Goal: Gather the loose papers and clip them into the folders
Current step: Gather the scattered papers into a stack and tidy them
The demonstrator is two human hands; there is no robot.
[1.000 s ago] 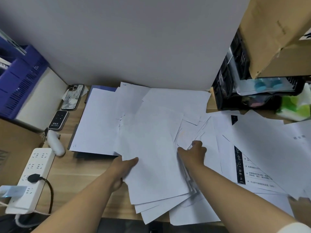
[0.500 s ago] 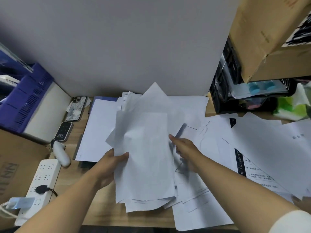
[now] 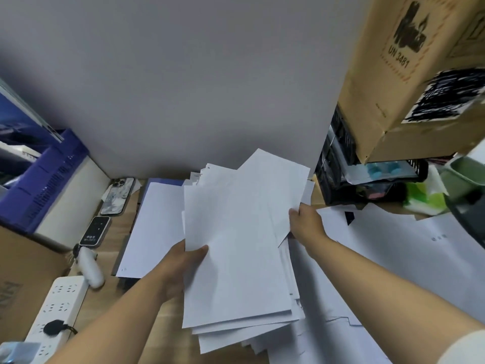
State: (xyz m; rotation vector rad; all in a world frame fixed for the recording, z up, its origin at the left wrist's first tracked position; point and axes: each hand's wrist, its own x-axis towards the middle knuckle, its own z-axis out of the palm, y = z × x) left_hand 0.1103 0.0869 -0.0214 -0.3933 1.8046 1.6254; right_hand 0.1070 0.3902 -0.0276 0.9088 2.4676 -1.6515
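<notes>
The gathering step is in hand. A ragged stack of papers [image 3: 236, 258] is held up off the desk [image 3: 126, 232], just right of the blue folder [image 3: 164, 182], with its sheets fanned and its corners out of line. The edge nearer the folder is pinched by the left hand [image 3: 181, 266]. The thumb is pressed flat on the top sheet, while the fingers beneath are hidden and their lie cannot be told. The edge farther from the folder is gripped by the right hand [image 3: 305, 222], the thumb laid on the sheets and the fingers curled behind them. The folder is lying flat and is largely covered by a white sheet [image 3: 154, 227]; no clip can be made out. More loose sheets [image 3: 393, 258] are spread farther right of the folder, beyond the stack, and are not yet gathered.

Squaring is judged to be called for next. The stack would have to be tapped on edge until the corners agree, with both grips eased enough for sheets to slide but not spill. Only then could the loose sheets be added and everything brought across to the folder for clipping.
</notes>
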